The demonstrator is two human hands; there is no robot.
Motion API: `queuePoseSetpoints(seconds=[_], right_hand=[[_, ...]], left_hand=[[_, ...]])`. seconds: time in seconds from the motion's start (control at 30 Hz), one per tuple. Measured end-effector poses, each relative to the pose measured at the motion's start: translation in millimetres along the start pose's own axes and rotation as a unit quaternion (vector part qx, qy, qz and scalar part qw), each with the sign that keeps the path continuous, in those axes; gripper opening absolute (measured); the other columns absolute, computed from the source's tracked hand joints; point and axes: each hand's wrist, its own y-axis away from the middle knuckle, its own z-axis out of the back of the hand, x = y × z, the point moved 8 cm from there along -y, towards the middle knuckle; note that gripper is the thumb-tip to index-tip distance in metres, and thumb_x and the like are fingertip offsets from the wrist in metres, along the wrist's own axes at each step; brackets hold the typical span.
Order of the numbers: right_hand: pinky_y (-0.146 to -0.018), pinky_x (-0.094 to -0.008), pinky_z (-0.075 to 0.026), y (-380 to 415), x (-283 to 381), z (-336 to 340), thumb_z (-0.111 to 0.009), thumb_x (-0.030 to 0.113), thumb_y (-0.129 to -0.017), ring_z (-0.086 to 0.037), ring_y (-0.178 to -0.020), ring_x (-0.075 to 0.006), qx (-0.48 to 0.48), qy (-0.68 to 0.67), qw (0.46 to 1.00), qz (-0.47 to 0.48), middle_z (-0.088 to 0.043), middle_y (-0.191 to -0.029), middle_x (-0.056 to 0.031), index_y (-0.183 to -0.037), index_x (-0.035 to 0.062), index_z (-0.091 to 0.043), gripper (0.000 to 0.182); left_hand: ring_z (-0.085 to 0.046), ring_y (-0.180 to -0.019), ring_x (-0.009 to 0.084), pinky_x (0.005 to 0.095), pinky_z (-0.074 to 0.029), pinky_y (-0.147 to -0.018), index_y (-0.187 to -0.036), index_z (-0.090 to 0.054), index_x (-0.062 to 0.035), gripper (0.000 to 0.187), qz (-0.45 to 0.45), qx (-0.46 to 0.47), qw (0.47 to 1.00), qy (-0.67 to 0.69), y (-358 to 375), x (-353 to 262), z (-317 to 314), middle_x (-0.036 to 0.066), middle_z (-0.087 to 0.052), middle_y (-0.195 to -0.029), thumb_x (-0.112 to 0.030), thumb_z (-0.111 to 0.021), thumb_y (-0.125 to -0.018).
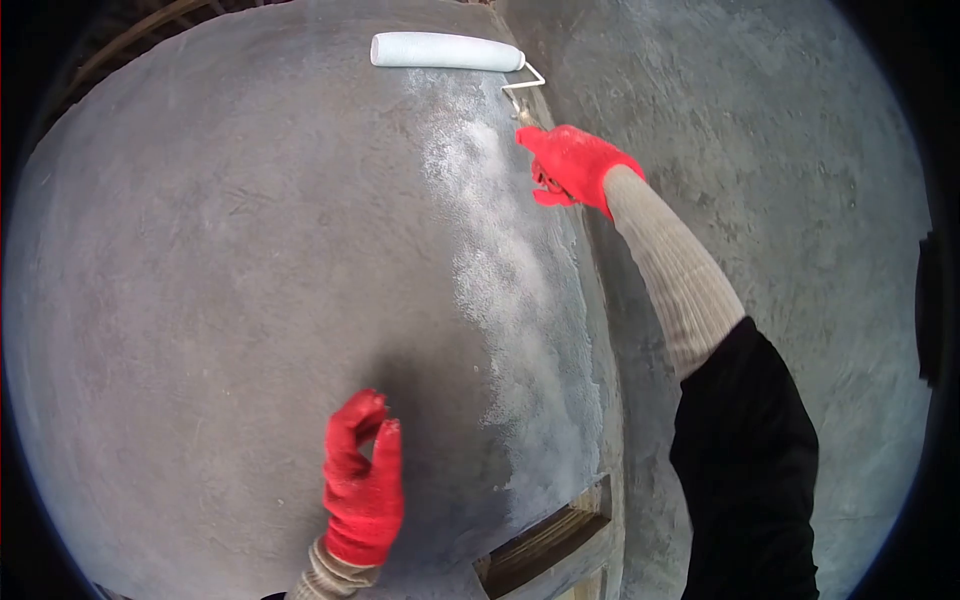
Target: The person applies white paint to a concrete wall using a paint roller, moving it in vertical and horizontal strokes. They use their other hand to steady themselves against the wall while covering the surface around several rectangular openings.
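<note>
My right hand, in a red glove, is closed around the handle of a paint roller. The roller's white sleeve lies level against the upper part of the grey wall, near the inside corner. Its bent wire frame runs down to my fist, which hides most of the handle. Below the roller, a patchy band of white paint runs down the wall beside the corner. My left hand, also red-gloved, is raised at the lower middle in front of bare wall. Its fingers are curled but apart, holding nothing.
A second grey wall meets the first at the corner on the right. Low near that corner is a recessed opening with a wooden frame. A dark object sits at the far right edge. Wooden beams show at the top left.
</note>
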Motion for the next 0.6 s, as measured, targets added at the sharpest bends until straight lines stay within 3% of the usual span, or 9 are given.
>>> queuePoseSetpoints(seconds=[0.1,0.27,0.33,0.47,0.53,0.6], right_hand=[[-0.063,-0.0304,-0.055,11,1,1,-0.054,0.047,-0.091,-0.052,-0.060,-0.0126,0.004,0.025,1.000,-0.012,-0.050,-0.073,-0.0057,-0.082,0.0019,-0.053,0.046],[-0.063,-0.0301,-0.054,82,-37,2,-0.052,0.049,-0.092,-0.050,-0.057,-0.0136,-0.045,0.014,0.998,-0.042,-0.049,-0.072,-0.0053,-0.081,0.0024,-0.053,0.047],[-0.063,-0.0301,-0.053,103,-47,5,-0.052,0.047,-0.091,-0.051,-0.059,-0.0133,-0.056,0.006,0.994,-0.098,-0.050,-0.073,-0.0052,-0.082,0.0030,-0.052,0.045],[-0.063,-0.0301,-0.053,89,-31,8,-0.052,0.043,-0.092,-0.051,-0.064,-0.0120,-0.010,0.008,0.997,-0.078,-0.051,-0.076,-0.0048,-0.083,0.0035,-0.052,0.040],[-0.062,-0.0292,-0.052,64,-5,8,-0.051,0.036,-0.092,-0.051,-0.062,-0.0115,-0.023,-0.036,0.999,0.030,-0.050,-0.074,-0.0042,-0.082,0.0030,-0.051,0.035],[-0.060,-0.0280,-0.051,37,20,8,-0.049,0.032,-0.092,-0.052,-0.059,-0.0120,-0.038,-0.015,0.998,0.048,-0.051,-0.071,-0.0043,-0.079,0.0033,-0.051,0.032]], left_hand=[[-0.060,-0.098,0.0231,0.0324,-0.048,-0.086,-0.119,-0.053,-0.0022,0.033,-0.120,-0.023,0.976,-0.180,-15,-23,18,0.011,-0.058,-0.111,-0.003,-0.061,-0.087],[-0.058,-0.103,0.0186,0.0311,-0.046,-0.091,-0.120,-0.054,-0.0033,0.028,-0.153,-0.037,0.957,-0.243,-36,-25,38,0.008,-0.058,-0.114,-0.003,-0.056,-0.091],[-0.058,-0.100,0.0185,0.0303,-0.047,-0.089,-0.118,-0.054,-0.0031,0.027,-0.166,-0.049,0.951,-0.257,-42,-25,43,0.009,-0.058,-0.113,-0.003,-0.057,-0.091],[-0.059,-0.094,0.0196,0.0304,-0.048,-0.084,-0.115,-0.056,-0.0030,0.025,-0.192,-0.057,0.939,-0.278,-46,-29,43,0.010,-0.059,-0.109,-0.003,-0.057,-0.090],[-0.062,-0.087,0.0251,0.0325,-0.051,-0.076,-0.112,-0.058,-0.0022,0.028,-0.253,-0.069,0.909,-0.323,-42,-31,42,0.013,-0.061,-0.102,-0.004,-0.063,-0.085],[-0.062,-0.086,0.0257,0.0326,-0.051,-0.074,-0.111,-0.058,-0.0023,0.028,-0.262,-0.070,0.907,-0.321,-43,-34,40,0.013,-0.062,-0.102,-0.003,-0.064,-0.084]])
